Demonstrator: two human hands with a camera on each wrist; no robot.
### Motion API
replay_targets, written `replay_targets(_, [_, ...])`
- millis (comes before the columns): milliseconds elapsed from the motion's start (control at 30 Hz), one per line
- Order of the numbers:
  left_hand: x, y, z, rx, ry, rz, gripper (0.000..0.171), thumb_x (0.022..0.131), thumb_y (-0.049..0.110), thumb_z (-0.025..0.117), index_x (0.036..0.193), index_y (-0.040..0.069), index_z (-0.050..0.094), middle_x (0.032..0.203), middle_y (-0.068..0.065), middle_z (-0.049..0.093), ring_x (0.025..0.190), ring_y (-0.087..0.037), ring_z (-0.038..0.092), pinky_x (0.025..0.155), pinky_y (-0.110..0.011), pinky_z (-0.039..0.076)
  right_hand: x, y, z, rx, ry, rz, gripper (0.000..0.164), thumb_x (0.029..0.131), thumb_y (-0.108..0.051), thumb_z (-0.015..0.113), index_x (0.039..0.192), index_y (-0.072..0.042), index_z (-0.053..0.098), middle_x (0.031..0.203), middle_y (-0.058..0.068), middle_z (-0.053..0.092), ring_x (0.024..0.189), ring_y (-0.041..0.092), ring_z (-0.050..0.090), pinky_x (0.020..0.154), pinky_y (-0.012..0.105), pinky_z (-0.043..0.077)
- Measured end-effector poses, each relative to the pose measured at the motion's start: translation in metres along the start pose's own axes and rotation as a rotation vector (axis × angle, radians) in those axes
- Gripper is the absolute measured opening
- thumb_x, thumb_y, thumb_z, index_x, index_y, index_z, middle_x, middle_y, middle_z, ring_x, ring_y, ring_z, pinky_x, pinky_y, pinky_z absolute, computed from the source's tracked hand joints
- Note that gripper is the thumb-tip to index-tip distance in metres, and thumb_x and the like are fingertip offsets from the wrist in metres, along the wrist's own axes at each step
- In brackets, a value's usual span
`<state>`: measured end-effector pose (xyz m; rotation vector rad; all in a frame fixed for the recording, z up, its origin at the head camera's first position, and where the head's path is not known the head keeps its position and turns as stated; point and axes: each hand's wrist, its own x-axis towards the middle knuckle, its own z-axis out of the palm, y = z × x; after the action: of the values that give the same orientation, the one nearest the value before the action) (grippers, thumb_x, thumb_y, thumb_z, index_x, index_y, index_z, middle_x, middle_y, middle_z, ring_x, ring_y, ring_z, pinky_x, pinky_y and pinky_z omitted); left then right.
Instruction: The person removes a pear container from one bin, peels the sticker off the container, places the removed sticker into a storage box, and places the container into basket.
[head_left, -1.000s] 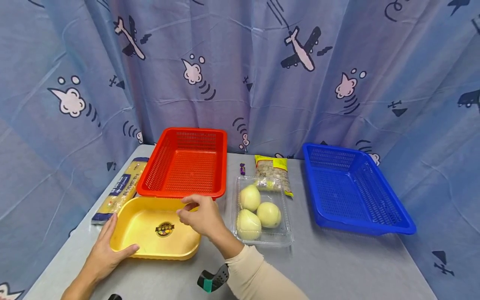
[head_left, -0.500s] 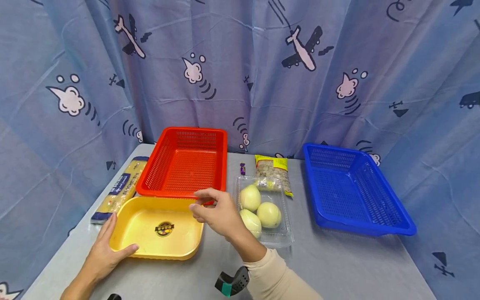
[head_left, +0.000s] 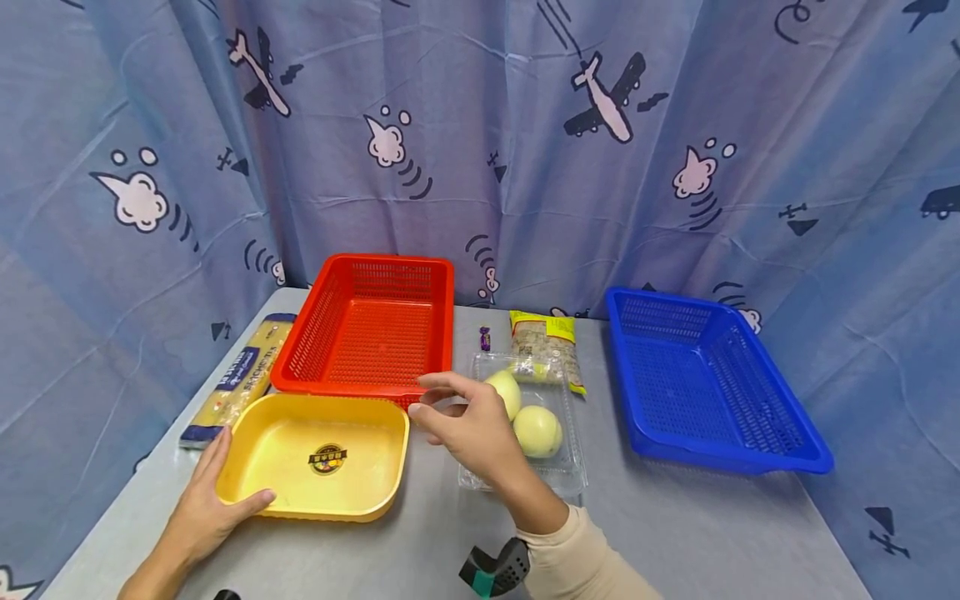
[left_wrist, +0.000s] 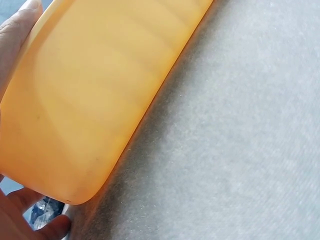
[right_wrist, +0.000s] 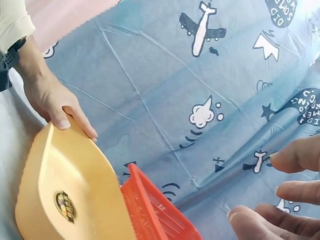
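At the front left, my left hand (head_left: 206, 500) holds the left end of a yellow plastic basin (head_left: 386, 500), thumb over the near rim and fingers along its side. In the left wrist view the basin's wall (left_wrist: 95, 100) sits between thumb and fingers. Inside the basin only a dark round label (head_left: 327, 459) shows. My right hand (head_left: 480, 425) is raised just right of the basin, fingers loosely bent, with nothing in it. It partly covers a clear plastic box (head_left: 566, 479) holding pale yellow-green fruits (head_left: 537, 432). Right wrist view: thumb and fingers (right_wrist: 297, 192) stand apart.
Behind the basin is a red basket (head_left: 386, 342), with a long yellow and dark blue packet (head_left: 243, 375) on its left. A small purple wrapped candy (head_left: 485, 338) and a yellow-topped bag (head_left: 543, 337) lie behind the box. A blue basket (head_left: 705, 383) stands right, before a curtain (head_left: 525, 167).
My right hand has moved right, from above the basin's right end to in front of the fruit box, covering one fruit. My left hand and the basin have hardly moved.
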<state>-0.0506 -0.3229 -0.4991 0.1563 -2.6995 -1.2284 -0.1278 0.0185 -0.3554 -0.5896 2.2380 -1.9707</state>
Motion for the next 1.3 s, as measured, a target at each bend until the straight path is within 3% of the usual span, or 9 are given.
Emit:
replay_targets(233, [-0.001, 0.0, 0.0, -0.001, 0.001, 0.002, 0.114, 0.078, 0.031, 0.08, 0.155, 0.011, -0.001, 0.157, -0.026, 0.0, 0.135, -0.056, 0.008, 0.098, -0.074, 0.012, -0.004, -0.003, -0.016, -0.046, 0.043, -0.009, 0.034, 0.083, -0.013, 0.076, 0.116, -0.009, 0.069, 0.097, 0.011, 0.065, 0.066, 0.021, 0.064, 0.061, 0.035, 0.056])
replay_targets(767, [-0.001, 0.0, 0.001, -0.004, -0.004, -0.015, 0.115, 0.077, 0.031, 0.081, 0.155, 0.013, -0.001, 0.157, -0.024, 0.0, 0.135, -0.056, 0.009, 0.096, -0.075, 0.013, -0.011, -0.001, -0.052, -0.073, 0.119, -0.024, 0.038, 0.083, -0.008, 0.076, 0.12, -0.011, 0.067, 0.101, 0.015, 0.064, 0.073, 0.024, 0.065, 0.062, 0.034, 0.056])
replay_targets(1067, [-0.001, -0.001, 0.001, -0.001, 0.009, -0.008, 0.115, 0.077, 0.03, 0.081, 0.156, 0.013, 0.0, 0.157, -0.025, 0.002, 0.135, -0.056, 0.009, 0.097, -0.075, 0.013, -0.018, 0.0, -0.075, -0.193, 0.204, -0.053, 0.042, 0.083, -0.009, 0.076, 0.123, -0.013, 0.065, 0.103, 0.009, 0.065, 0.078, 0.023, 0.065, 0.059, 0.032, 0.053])
replay_targets(1300, [0.001, -0.002, 0.003, -0.005, 0.019, 0.013, 0.114, 0.076, 0.029, 0.081, 0.155, 0.01, 0.002, 0.157, -0.024, 0.003, 0.136, -0.055, 0.009, 0.098, -0.074, 0.012, -0.019, 0.006, -0.096, -0.252, 0.255, -0.085, 0.044, 0.084, -0.011, 0.075, 0.126, -0.011, 0.063, 0.106, 0.013, 0.064, 0.084, 0.026, 0.065, 0.063, 0.033, 0.054])
